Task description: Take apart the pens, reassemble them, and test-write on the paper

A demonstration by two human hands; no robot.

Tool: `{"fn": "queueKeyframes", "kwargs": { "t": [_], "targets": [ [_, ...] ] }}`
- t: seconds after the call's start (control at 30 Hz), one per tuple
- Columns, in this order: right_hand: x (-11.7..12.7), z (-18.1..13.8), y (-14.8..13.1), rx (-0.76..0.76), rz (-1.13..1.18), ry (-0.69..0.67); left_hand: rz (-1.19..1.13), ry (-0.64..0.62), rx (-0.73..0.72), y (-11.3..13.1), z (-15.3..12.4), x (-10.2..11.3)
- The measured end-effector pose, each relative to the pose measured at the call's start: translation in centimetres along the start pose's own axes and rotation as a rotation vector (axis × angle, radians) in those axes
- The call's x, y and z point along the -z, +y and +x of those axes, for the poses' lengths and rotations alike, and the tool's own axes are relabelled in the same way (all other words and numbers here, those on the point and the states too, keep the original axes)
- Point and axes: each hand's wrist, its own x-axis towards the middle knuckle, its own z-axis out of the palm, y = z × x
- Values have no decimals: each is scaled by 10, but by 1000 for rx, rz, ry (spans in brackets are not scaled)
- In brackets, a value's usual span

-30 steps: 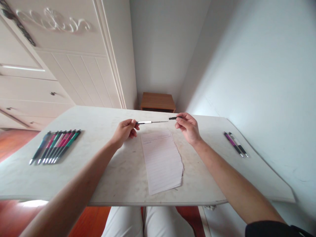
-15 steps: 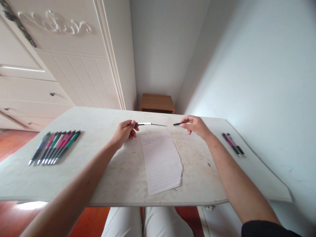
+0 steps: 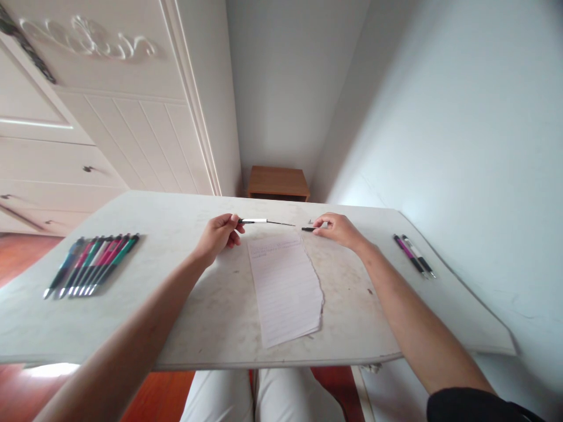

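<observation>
My left hand (image 3: 217,234) is closed round a pen's back half, from which the white refill (image 3: 264,221) sticks out to the right, just above the table. My right hand (image 3: 336,227) rests low on the table, its fingers pinched on the short black front piece of the pen (image 3: 308,229). The two pen parts are apart, with a small gap between them. A torn sheet of lined paper (image 3: 285,287) lies on the table between my forearms.
A row of several green, pink and black pens (image 3: 90,265) lies at the table's left. Two more pens (image 3: 413,255) lie at the right, near the wall. The white table (image 3: 176,316) ends at my knees. A wardrobe stands left; a small wooden cabinet (image 3: 278,183) stands behind.
My right hand has pulled the black front piece off the refill, moved it right, then lowered it to the table. My left hand has stayed nearly still.
</observation>
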Motion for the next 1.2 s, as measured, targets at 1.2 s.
{"fn": "queueKeyframes", "kwargs": {
  "t": [1.2],
  "targets": [
    [-52, -17, -66, 303, 279, 131, 167, -3, -6, -2, -4, -6]
  ]
}}
